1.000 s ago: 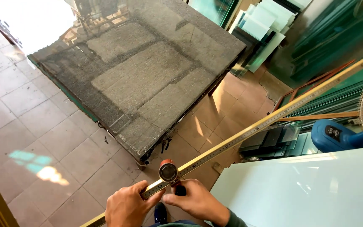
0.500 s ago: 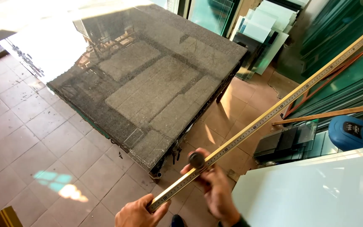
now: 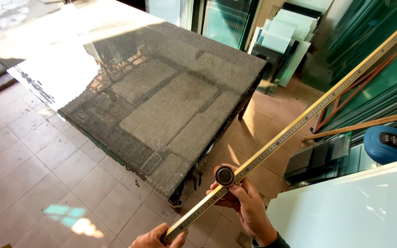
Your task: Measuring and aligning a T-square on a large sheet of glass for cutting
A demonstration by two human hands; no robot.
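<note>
The view has swung so the desk point(image 3: 161, 110), topped with a reflective glass sheet, now fills the upper left. At bottom centre the left hand point(image 3: 155, 239) pinches the lower end of the long yellow ruler point(image 3: 299, 124). The right hand point(image 3: 246, 206) has slid up, closed around the ruler's round black knob point(image 3: 225, 176). Stacked glass panes point(image 3: 281, 41) and a blue fan base point(image 3: 389, 144) crowd the right.

Below you, a floor of pale reddish tiles point(image 3: 33, 165) catches patches of sunlight beside a large work table point(image 3: 171, 115) topped with grey carpet and a glass sheet mirroring the glare. Stacked glass panes point(image 3: 281, 41) lean against the far wall, green-tinted sheets point(image 3: 373, 27) stand to your right, and a white panel point(image 3: 354, 206) fills the lower right corner
</note>
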